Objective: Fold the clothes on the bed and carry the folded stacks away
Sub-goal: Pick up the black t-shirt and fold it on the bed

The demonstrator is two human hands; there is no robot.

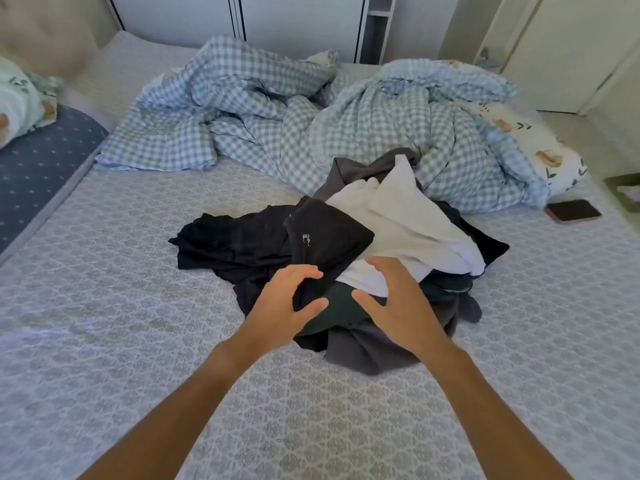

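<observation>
Clothes pile (349, 244), a rumpled heap of black, white and dark grey fabric, sits unfolded in the middle of the bed (138, 341), on the grey-patterned sheet. From your head cam: a black garment with a small white label (322, 237) lies on top at the left of the heap, a white cotton shirt (401, 226) is draped across the right, and a dark grey piece (360, 348) spills toward you at the near edge.

Your left hand (289, 299) is over the black fabric with fingers and thumb spread and bent, the black cloth showing between them, but not closed on it that I can see. Your right hand (394, 299) is wide open, fingers fanned over the white shirt and grey cloth, gripping nothing.

Behind the pile there's a bunched-up blue-and-white checked duvet (277, 109). A dark phone (573, 211) lies flat on the sheet off to the right, well apart from the clothes.
</observation>
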